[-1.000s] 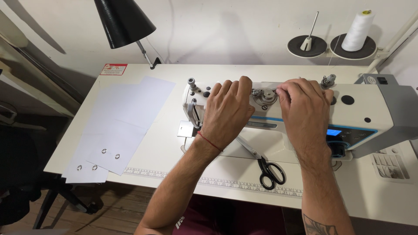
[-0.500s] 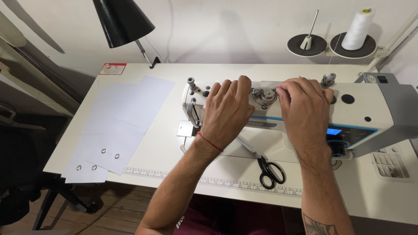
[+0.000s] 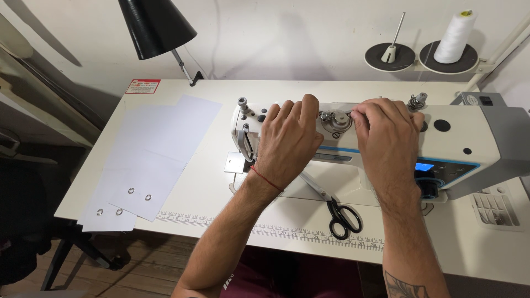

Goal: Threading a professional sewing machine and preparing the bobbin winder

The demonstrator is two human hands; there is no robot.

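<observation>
White metal of the long sewing machine lies under both hands; the left hand rests flat on its top with fingers loosely spread, holding nothing; the right hand has its fingertips pinched just beside the small metal tension disc, but what it pinches I cannot tell; black-handled scissors lie partly under the left wrist; pale paper sheets with eyelets lie well apart on the white table, near its left edge; the black cone lamp is cut off above.
</observation>
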